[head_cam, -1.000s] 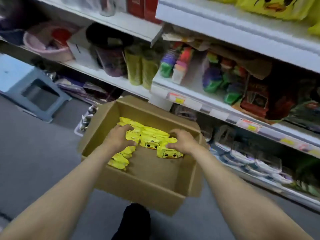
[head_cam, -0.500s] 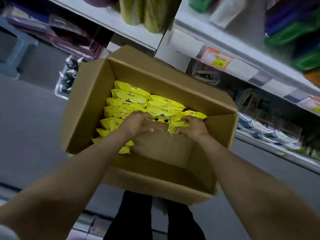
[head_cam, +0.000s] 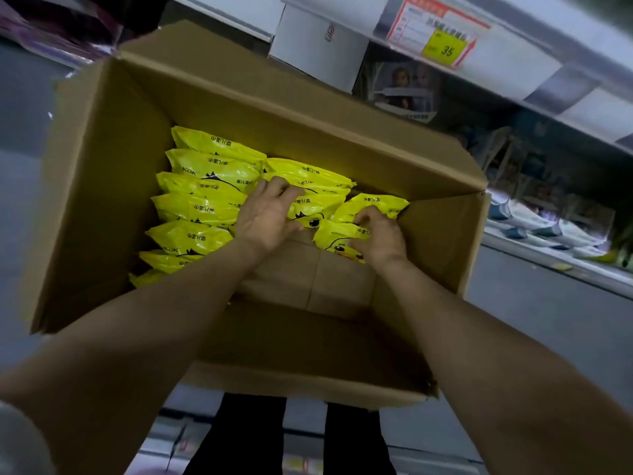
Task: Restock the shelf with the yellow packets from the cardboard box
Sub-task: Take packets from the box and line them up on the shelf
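An open cardboard box [head_cam: 102, 159] sits on the floor below me, holding several yellow packets [head_cam: 205, 173] printed with a duck face, stacked in two rows. My left hand [head_cam: 267, 214] lies on the right-hand row with fingers spread and slightly curled over a packet. My right hand [head_cam: 378, 236] grips the nearest packet [head_cam: 339, 234] of that row, fingers curled over its top edge. The near part of the box floor is bare cardboard.
A white shelf edge [head_cam: 513, 63] with a red and yellow price label [head_cam: 442, 32] runs across the top right. Packaged goods fill the lower shelf [head_cam: 548, 231] to the right. Grey floor surrounds the box, and my dark trouser legs [head_cam: 253, 437] stand behind it.
The view has tilted down and closer to the box. Both hands have stayed at the right-hand row, with the right hand's fingers now curled round the front packet.
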`<state>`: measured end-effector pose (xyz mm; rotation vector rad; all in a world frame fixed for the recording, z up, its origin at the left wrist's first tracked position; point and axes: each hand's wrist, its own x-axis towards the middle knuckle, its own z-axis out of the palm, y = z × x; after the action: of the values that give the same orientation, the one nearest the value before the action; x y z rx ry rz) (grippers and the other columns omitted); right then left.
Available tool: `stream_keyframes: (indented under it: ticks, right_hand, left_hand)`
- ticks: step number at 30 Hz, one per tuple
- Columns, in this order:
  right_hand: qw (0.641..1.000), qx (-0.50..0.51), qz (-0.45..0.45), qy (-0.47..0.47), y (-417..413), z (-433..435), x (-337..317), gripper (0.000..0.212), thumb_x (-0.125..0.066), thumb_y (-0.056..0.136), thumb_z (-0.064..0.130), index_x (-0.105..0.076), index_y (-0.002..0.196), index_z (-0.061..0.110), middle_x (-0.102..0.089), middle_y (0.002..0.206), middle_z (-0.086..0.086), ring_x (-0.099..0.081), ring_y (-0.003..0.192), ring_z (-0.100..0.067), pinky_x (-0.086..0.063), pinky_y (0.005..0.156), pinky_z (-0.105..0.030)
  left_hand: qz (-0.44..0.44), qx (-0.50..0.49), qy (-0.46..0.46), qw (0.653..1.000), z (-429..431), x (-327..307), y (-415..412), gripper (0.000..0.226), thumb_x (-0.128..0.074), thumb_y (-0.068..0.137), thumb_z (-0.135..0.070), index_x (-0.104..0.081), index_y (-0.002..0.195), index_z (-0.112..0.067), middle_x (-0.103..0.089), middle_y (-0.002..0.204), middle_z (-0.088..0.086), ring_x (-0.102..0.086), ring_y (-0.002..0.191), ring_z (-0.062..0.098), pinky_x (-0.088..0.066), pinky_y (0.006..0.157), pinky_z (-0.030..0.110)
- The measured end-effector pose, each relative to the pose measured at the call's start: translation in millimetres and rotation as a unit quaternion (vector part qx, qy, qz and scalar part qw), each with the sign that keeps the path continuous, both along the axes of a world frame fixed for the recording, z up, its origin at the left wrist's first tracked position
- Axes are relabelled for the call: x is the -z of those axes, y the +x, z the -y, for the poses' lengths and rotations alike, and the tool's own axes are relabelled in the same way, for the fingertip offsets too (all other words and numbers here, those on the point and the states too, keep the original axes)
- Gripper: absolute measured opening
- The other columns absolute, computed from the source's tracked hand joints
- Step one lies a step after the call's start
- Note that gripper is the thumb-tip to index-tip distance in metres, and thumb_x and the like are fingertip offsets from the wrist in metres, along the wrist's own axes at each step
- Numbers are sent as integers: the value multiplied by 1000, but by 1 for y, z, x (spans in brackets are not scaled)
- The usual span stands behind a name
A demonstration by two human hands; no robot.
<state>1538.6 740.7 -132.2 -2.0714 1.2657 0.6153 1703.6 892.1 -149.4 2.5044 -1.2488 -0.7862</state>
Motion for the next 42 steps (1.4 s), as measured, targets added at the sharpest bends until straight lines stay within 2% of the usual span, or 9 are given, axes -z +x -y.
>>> stream_keyframes:
  ticks: [4,10,18,21,23,26,29,38,42]
  right_hand:
    - [990,86,-1,108,-10,-12,5,37,-76,88,27,-70,117,6,-66,117,-11,-61,112,-27,-44,91,-29]
    - [979,96,15,180,-26,-32,-5,41,-56,101,32,-57,132,7,-60,128,-11,-57,118,-27,-41,89,-26]
    - [940,173,160,245,-50,-36,-67,28,-70,91,37,-67,109,17,-72,113,-9,-69,103,-25,-56,93,-43]
    - [915,190,185,303,-61,-39,-87,61,-86,64,56,-69,109,20,-75,108,-2,-73,98,-21,-58,91,-47]
    - [903,180,189,342,-70,-40,-102,65,-91,60,47,-68,115,20,-76,107,0,-74,97,-20,-59,90,-48]
    - [900,155,204,352,-92,-37,-131,41,-90,70,14,-66,101,27,-75,104,4,-72,94,-12,-58,89,-36]
    - [895,152,231,351,-124,-22,-165,48,-90,67,5,-65,104,22,-73,115,-9,-71,103,-23,-55,95,-46]
    - [902,143,314,259,-262,97,-303,38,-85,73,1,-71,107,10,-77,101,-11,-75,91,-29,-60,83,-49]
    - [905,147,358,175,-322,158,-365,41,-87,71,8,-72,108,9,-77,101,-10,-74,94,-30,-59,86,-52]
  left_hand:
    - [55,32,91,994,7,8,-7,66,-76,78,-42,-48,136,-28,-57,128,2,-40,123,27,-31,103,38]
    - [25,49,193,980,19,-9,-6,46,-75,81,-42,-62,117,-17,-63,120,8,-46,122,28,-44,94,38]
    - [-147,-200,122,961,-16,-70,9,71,-79,79,-35,-50,140,-12,-50,143,11,-44,133,31,-40,102,37]
    - [-222,-275,69,933,-32,-92,-5,88,-81,67,-52,-48,142,-18,-52,142,6,-49,130,29,-42,106,43]
    - [-247,-312,27,917,-37,-107,-23,92,-79,56,-61,-54,136,-20,-62,131,3,-57,120,27,-47,102,46]
    - [-226,-328,-28,917,-31,-144,-57,55,-81,75,-40,-64,121,-15,-69,113,5,-62,107,26,-50,97,45]
    - [-221,-346,-65,910,-20,-192,-91,49,-86,70,-36,-68,111,-15,-72,104,4,-66,99,25,-52,94,44]
    - [-226,-200,-107,947,81,-342,-199,53,-91,58,-42,-72,103,-22,-73,101,-1,-68,97,20,-51,95,37]
    - [-185,-101,-127,969,154,-420,-248,31,-82,74,-38,-70,97,-22,-69,84,-7,-64,73,7,-46,62,19]
